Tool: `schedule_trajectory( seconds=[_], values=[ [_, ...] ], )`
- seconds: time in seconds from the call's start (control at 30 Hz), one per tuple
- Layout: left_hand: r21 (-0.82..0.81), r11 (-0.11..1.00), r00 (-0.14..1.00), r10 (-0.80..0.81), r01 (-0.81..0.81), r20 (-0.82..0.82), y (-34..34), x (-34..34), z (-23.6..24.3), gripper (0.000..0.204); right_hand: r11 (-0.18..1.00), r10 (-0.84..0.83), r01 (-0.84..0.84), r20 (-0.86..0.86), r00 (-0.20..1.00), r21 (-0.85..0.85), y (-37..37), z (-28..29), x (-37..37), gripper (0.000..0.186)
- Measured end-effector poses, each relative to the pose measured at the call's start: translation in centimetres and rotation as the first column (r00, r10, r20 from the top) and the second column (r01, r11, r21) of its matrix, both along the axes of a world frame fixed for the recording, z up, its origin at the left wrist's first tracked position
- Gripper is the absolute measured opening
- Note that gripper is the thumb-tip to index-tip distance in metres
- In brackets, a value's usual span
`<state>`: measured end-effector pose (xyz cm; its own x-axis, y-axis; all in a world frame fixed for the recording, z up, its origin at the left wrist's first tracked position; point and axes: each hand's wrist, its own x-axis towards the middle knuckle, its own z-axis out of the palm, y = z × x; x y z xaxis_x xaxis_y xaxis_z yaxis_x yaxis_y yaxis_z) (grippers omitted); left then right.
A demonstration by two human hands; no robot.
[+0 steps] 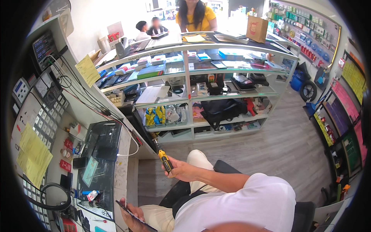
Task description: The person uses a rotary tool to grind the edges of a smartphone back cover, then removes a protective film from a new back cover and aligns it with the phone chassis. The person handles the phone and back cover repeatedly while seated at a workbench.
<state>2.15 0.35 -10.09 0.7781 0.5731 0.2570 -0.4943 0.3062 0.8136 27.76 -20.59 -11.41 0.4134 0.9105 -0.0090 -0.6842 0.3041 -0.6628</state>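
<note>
White shirt [239, 201]; right hand [182, 171] grips yellow tool [165, 161], left hand [129, 222] dark panel [136, 218]; cluttered bench [121, 170], plank floor [266, 145].

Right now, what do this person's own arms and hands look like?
The left hand and right hand wear no gloves. A plain, short white sleeve covers the right upper arm; the right forearm is bare, with no watch visible. The left sleeve can't be made out.

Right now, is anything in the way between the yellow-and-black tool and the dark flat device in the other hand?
Nothing visible is. Between the yellow-and-black tool in the right hand and the dark flat device in the left hand, only floor shows behind the gap.
</note>
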Motion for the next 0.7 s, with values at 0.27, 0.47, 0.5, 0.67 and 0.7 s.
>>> schedule_trajectory(
  seconds=[0.27, 0.47, 0.5, 0.67, 0.7],
  values=[
    [-0.143, 0.989, 0.988, 0.026, -0.048, -0.152, -0.4, 1.3, 0.8, 0.061, 0.999, 0.033, -0.033, -0.058, 0.998, 0.003, -0.5, 0.8, 0.4, 0.078],
    [-0.256, 0.966, 0.995, -0.040, 0.015, -0.091, -0.4, 3.1, 1.0, 0.050, 0.982, -0.003, -0.011, -0.071, 0.997, -0.191, -0.6, 0.1, 0.6, 0.034],
    [-0.279, 0.960, 0.995, -0.050, 0.023, -0.089, -0.2, 3.2, 0.5, 0.049, 0.969, -0.008, -0.009, -0.065, 0.998, -0.247, -0.6, -0.1, 0.5, 0.028],
    [-0.449, 0.880, 0.978, -0.202, 0.158, -0.051, 0.6, 4.0, -2.2, 0.043, 0.889, -0.063, 0.098, 0.093, 0.994, -0.447, -1.0, -1.6, 0.9, 0.034],
    [-0.484, 0.848, 0.964, -0.264, 0.217, -0.029, 0.7, 4.2, -2.4, 0.042, 0.861, -0.056, 0.136, 0.174, 0.983, -0.491, -1.1, -2.1, 1.1, 0.034]
  ],
)
